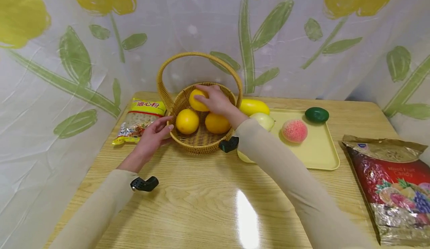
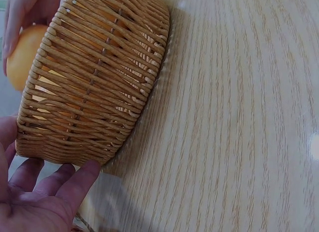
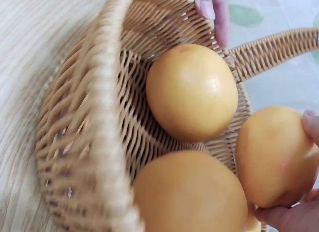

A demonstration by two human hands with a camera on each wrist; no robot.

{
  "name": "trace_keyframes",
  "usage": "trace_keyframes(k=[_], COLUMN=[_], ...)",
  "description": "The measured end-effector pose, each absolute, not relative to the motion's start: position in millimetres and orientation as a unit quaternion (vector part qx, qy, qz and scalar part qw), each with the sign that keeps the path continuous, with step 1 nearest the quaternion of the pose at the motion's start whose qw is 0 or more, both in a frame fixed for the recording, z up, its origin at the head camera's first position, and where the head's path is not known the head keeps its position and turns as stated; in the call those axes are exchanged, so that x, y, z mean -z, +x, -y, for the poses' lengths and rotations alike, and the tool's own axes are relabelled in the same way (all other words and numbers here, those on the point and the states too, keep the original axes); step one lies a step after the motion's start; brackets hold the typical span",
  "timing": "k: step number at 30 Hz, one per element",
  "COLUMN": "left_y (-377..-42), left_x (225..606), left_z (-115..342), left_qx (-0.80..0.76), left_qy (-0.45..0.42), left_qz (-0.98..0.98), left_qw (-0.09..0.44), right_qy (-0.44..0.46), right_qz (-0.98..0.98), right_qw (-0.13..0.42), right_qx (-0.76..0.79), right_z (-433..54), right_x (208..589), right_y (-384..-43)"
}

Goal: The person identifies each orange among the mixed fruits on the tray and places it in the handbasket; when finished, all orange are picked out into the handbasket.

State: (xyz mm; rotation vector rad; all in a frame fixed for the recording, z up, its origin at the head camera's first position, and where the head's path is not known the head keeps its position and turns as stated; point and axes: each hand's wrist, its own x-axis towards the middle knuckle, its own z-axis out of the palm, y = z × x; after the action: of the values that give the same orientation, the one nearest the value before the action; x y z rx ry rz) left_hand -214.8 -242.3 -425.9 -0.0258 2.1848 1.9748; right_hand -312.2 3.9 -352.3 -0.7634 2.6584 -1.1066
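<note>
A round wicker basket (image 1: 198, 146) with a tall hoop handle stands at the back of the table. My left hand (image 1: 151, 137) grips its left rim, thumb at the edge and fingers (image 2: 79, 184) against the outer wall. In my right hand (image 1: 216, 99) is an orange (image 1: 198, 100), held between thumb and fingers at the back of the basket. Two more oranges lie inside: one at the left (image 1: 187, 121), the other at the right (image 1: 216, 123), partly under my right wrist. The right wrist view shows the held orange (image 3: 276, 154) beside the others.
A yellow tray (image 1: 319, 155) to the right carries a pink fruit (image 1: 294, 131), a dark green fruit (image 1: 317, 115), a pale green fruit (image 1: 263, 121) and a yellow fruit (image 1: 254, 107). A pasta bag (image 1: 144, 116) lies left of the basket, a red candy bag (image 1: 389, 189) at far right.
</note>
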Motion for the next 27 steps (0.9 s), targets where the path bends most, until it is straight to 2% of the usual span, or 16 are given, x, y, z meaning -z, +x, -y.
trace_keyframes(k=[10,27], left_y=[-211.5,-210.0], left_x=[422.6,424.5], left_z=[241.9,243.1], left_qx=[-0.659,-0.660], left_qy=[-0.006,-0.006], left_qz=[-0.746,-0.745], left_qw=[0.100,0.097], right_qy=[-0.225,-0.239], right_qz=[-0.895,-0.932], right_qw=[0.085,0.092], right_qx=[0.375,0.258], right_z=[21.9,32.7], right_x=[359.2,360.4], right_y=[-315.0,-323.1])
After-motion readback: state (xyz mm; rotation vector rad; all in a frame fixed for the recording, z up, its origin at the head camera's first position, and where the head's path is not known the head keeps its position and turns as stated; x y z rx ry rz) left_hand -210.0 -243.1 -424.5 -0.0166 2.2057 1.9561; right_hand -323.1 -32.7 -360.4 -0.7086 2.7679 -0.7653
